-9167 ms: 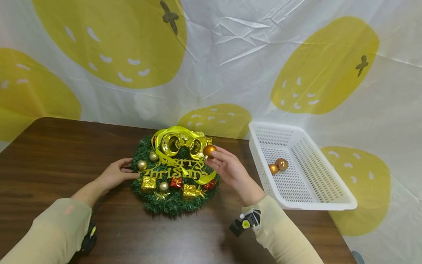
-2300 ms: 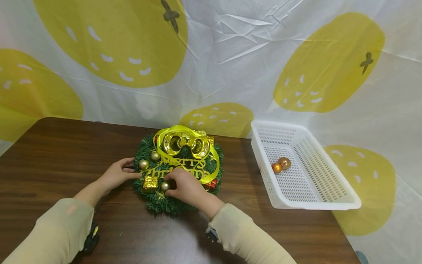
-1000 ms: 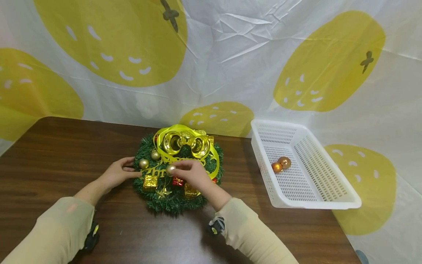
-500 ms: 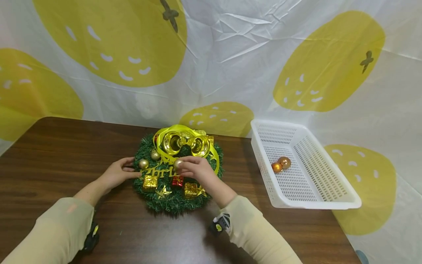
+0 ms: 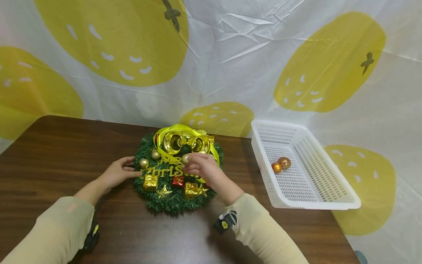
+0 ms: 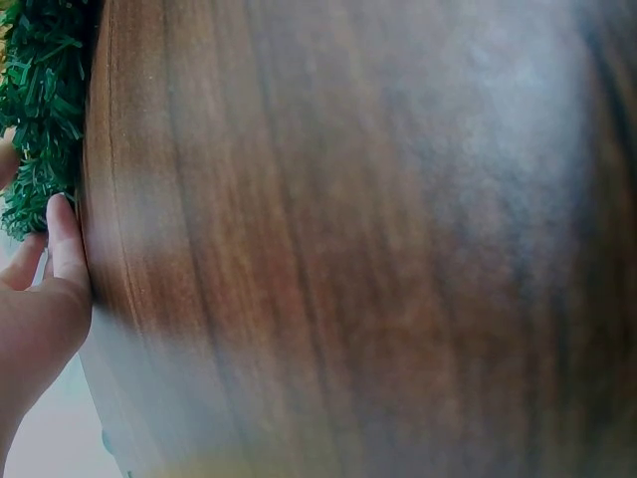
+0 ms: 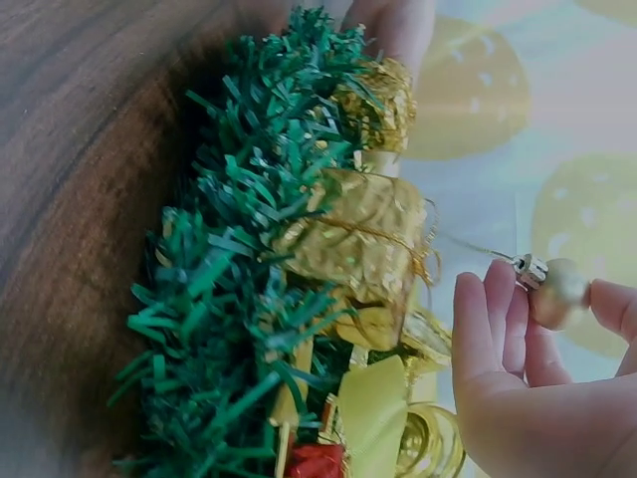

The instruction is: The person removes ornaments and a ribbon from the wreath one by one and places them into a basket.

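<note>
A green Christmas wreath (image 5: 174, 207) lies on the table, with gold bells (image 5: 172, 143), yellow ribbon, gold lettering and small foil gift boxes (image 5: 150, 182) on it. My left hand (image 5: 113, 176) holds its left edge, thumb over the greenery; the left wrist view has the fingers (image 6: 65, 239) against the rim. Above the wreath's centre, my right hand (image 5: 212, 174) pinches a small gold Christmas ball (image 5: 185, 158). Its silver cap and thin string show in the right wrist view, where the ball (image 7: 560, 294) sits between thumb and fingertips. Two more gold balls (image 5: 143, 163) sit at the wreath's left.
A white perforated basket (image 5: 318, 205) stands to the right of the wreath, holding an orange ball (image 5: 277, 167) and a brown ball (image 5: 284, 162). The dark wooden table (image 5: 66, 146) meets a fabric backdrop (image 5: 230, 73) with yellow fruit prints behind.
The right hand earlier held an orange ball, then reached to the wreath's lower part and lifted the gold ball from there, moving it up and right. The left hand stays at the wreath's edge.
</note>
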`<state>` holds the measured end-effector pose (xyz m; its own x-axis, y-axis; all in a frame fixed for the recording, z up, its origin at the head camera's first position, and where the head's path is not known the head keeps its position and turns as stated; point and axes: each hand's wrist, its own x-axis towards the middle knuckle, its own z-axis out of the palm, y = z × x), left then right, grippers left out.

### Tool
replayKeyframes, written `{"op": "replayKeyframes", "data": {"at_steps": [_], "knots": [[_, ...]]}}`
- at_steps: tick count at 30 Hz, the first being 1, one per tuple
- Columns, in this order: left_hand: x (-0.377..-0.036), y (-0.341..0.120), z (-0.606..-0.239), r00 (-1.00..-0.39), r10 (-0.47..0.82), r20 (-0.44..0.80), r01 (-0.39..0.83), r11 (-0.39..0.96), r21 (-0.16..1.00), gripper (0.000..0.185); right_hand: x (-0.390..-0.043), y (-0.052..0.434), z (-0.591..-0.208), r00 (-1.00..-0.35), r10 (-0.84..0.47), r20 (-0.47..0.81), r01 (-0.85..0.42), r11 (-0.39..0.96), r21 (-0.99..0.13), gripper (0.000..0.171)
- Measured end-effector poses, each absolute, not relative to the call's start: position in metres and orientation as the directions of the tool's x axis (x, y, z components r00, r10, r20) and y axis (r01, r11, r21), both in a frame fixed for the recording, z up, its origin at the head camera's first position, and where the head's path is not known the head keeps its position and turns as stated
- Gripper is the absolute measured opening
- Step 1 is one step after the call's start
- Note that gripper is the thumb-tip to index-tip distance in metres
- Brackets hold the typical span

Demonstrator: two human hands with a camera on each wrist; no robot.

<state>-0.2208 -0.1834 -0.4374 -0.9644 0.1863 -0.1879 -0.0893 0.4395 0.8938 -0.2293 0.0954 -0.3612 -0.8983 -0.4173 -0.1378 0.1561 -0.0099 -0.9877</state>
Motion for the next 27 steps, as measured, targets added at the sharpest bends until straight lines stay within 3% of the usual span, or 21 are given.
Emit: {"op": "replayKeyframes", "data": {"at_steps": [12, 27], "knots": [[-0.219, -0.182, -0.436, -0.964, 0.177, -0.2, -0.102, 0.449, 0.888, 0.085, -0.236, 0.117, -0.346, -0.91, -0.389, -0.144, 0.191, -0.084, -0.978, 0.017], [-0.219, -0.181, -0.435, -0.963, 0.182, -0.201, -0.102, 0.444, 0.89, 0.084, -0.25, 0.158, -0.322, -0.935, -0.334, -0.121, 0.193, -0.192, -0.962, 0.033]]}}
